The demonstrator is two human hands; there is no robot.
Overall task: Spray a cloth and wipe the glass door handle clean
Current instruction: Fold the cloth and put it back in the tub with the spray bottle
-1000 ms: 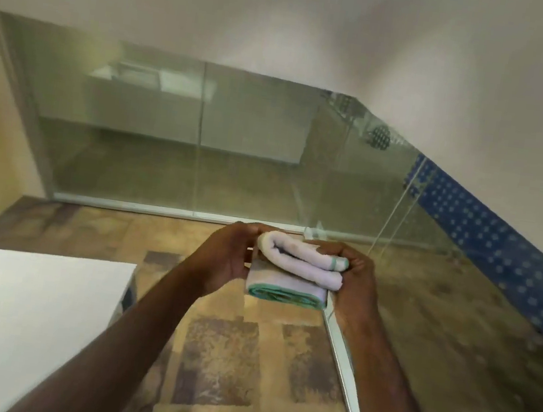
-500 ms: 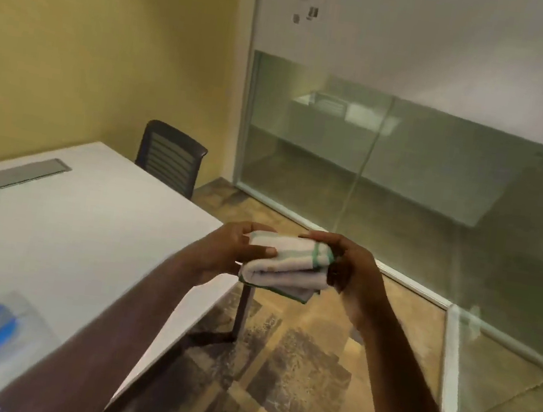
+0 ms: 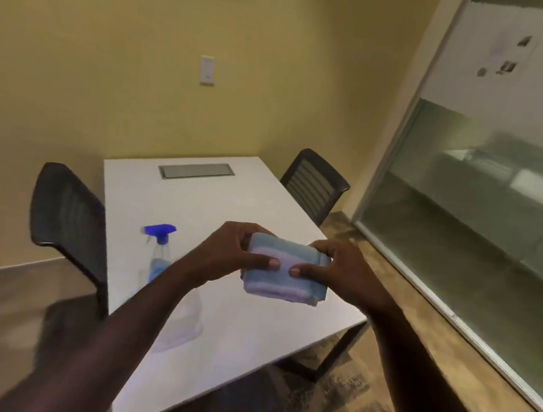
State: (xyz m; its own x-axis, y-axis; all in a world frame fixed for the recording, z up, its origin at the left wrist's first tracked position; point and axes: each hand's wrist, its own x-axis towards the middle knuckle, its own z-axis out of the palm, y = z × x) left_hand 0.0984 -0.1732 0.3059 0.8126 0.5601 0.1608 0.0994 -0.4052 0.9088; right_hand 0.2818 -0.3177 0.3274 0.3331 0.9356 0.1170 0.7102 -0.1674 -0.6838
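Note:
A folded pale cloth [image 3: 284, 283] with a green edge is held up over the white table [image 3: 239, 333]. My left hand [image 3: 229, 255] grips its left side and my right hand [image 3: 344, 274] grips its right side, thumbs on top. A clear spray bottle [image 3: 161, 260] with a blue trigger head stands on the table to the left, partly hidden behind my left forearm. The glass door handle is not in view.
Two dark mesh chairs [image 3: 67, 224] [image 3: 314, 184] stand at the table's left and far right sides. A glass wall [image 3: 488, 227] with a metal floor rail runs along the right. A grey cable flap [image 3: 196, 170] sits in the tabletop. Yellow wall behind.
The view has swung left from the glass wall to the table, bringing the spray bottle and both chairs into sight. Both hands still hold the folded cloth, now over the table.

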